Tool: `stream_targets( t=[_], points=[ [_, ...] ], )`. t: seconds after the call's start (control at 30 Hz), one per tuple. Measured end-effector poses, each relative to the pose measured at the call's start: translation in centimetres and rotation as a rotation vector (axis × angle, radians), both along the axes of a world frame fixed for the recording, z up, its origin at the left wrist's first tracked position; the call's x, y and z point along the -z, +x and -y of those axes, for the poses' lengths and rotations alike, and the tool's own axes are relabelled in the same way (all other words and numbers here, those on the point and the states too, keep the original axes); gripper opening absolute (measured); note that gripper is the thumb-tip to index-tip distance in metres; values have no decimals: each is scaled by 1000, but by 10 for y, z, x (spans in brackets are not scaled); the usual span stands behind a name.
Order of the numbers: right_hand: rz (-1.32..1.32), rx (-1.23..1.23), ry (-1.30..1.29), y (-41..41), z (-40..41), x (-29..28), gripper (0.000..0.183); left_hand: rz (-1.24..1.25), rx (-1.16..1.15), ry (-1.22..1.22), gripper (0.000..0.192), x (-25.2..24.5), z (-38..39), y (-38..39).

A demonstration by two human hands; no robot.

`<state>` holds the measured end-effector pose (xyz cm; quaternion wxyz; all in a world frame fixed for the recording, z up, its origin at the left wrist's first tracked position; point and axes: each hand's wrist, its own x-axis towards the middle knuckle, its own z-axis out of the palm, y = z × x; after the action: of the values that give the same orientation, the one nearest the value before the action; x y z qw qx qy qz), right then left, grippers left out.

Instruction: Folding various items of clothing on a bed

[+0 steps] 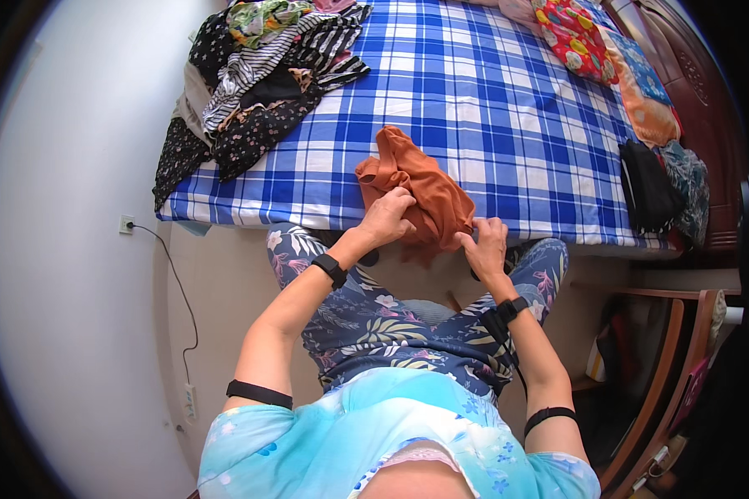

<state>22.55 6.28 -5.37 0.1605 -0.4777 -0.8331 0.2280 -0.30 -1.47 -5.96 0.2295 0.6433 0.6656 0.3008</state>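
Observation:
A rust-orange garment (434,193) lies bunched on the near edge of the blue and white checked bed cover (474,112). My left hand (388,215) pinches a fold on the garment's left part between thumb and fingers. At its lower right side, my right hand (487,242) touches the cloth, thumb and fingers around the hem; how firmly it grips is hard to tell. Some of the orange cloth hangs below the bed's edge, above my knees.
A loose heap of patterned clothes (256,93) lies at the bed's left. Folded black cloth (649,187) and a leafy-patterned cloth (688,181) sit by the dark wooden headboard (718,125), below a red patterned cloth (574,40). A cable (184,293) runs down the left wall.

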Motion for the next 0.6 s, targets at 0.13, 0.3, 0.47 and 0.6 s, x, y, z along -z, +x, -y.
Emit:
stream_targets(
  t=[0.13, 0.3, 0.47, 0.6],
  points=[
    [-102, 115, -151, -5, -9, 32, 24, -26, -7, -58, 48, -17, -7, 18],
    [-369, 130, -372, -5, -26, 14, 12, -61, 3, -38, 49, -30, -13, 32],
    [-742, 118, -786, -20, -36, -27, 6, 124, 8, 56, 58, -30, -23, 50],
    [-793, 124, -736, -22, -42, -33, 3, 137, 25, -95, 62, -30, -34, 54]
  ],
)
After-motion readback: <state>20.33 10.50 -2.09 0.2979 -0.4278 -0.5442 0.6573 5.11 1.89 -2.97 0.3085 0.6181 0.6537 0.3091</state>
